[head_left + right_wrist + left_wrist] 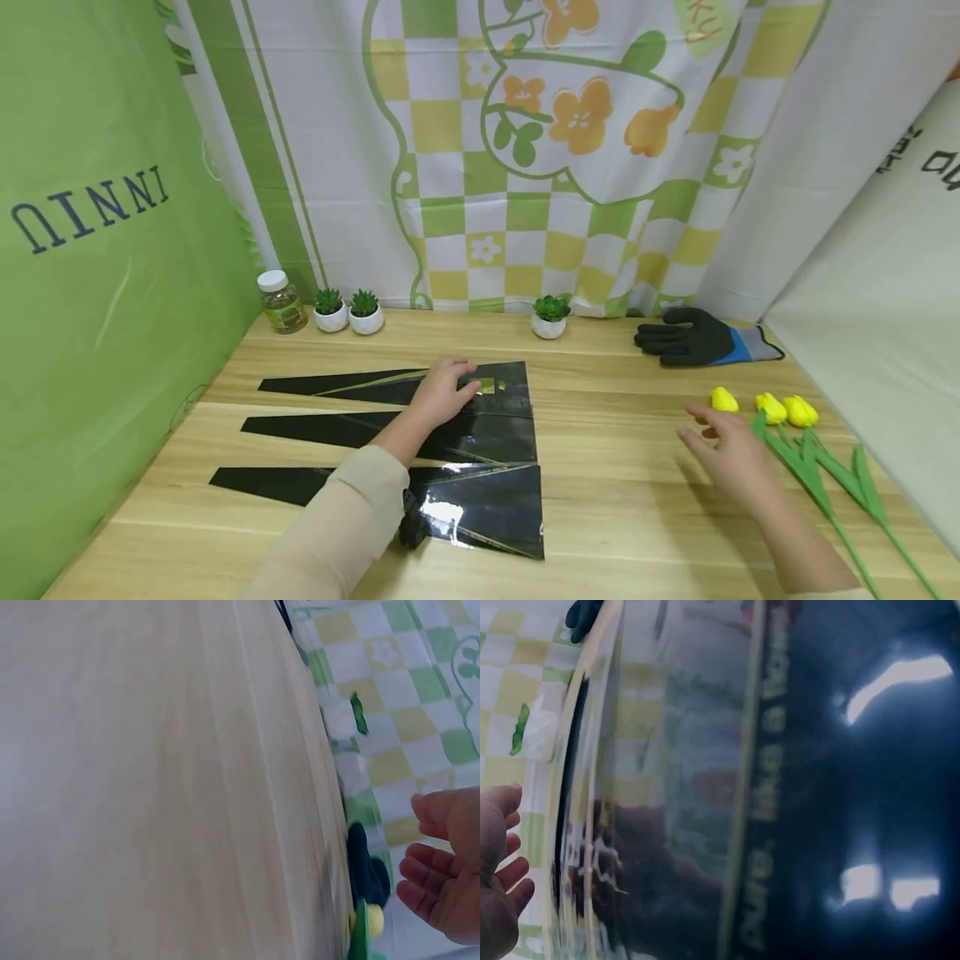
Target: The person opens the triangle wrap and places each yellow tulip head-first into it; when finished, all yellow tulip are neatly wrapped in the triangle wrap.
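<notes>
Three black tapered flower sleeves lie in a row on the table: a far one [510, 396], a middle one [480, 437] and a near one [506, 496], wide ends to the right. Over the far sleeve, close to its gold label, is my left hand [442, 396] with relaxed fingers. The left wrist view shows a glossy black sleeve [855, 802] with gold lettering, and that hand at its left edge. My right hand [727, 462], fingers loosely bent and holding nothing, hovers just left of artificial yellow tulips [801, 411] with long green stems.
A black and blue work glove [686, 340] lies at the back right. Along the back edge stand a white-lidded jar [281, 304], two small potted succulents [365, 314] and another one [550, 318]. A patterned curtain [525, 233] hangs behind the table [615, 517].
</notes>
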{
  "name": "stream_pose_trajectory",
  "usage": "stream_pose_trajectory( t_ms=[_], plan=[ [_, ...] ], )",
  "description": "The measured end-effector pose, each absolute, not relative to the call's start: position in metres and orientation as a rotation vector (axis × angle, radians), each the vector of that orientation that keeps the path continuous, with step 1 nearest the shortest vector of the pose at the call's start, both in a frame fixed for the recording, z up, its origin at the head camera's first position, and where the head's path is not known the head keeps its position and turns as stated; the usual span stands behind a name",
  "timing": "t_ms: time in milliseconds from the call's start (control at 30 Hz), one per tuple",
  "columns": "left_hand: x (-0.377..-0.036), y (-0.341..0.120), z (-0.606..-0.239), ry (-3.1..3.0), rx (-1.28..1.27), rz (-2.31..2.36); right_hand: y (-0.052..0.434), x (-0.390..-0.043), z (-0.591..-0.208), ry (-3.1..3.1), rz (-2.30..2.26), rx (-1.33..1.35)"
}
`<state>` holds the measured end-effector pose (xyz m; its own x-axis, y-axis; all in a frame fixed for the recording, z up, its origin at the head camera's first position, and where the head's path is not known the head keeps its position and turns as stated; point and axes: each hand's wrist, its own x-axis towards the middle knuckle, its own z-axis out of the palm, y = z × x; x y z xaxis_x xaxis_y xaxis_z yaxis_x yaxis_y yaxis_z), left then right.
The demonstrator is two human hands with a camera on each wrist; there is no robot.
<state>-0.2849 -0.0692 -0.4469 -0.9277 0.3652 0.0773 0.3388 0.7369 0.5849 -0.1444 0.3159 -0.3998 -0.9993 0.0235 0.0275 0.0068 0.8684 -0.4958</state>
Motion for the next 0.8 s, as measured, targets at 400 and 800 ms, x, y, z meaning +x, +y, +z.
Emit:
stream_pose_trajectory(
  t_ms=[400,800],
  plan=[
    [-0.291,-0.064,-0.458,2.929,0.598,0.787,0.398,-0.100,-0.404,-3.251,0.651,-0.188],
    [-0.293,-0.063,-0.460,2.993,0.607,0.704,0.418,-0.092,-0.424,-3.436,0.704,-0.336]
  ],
)
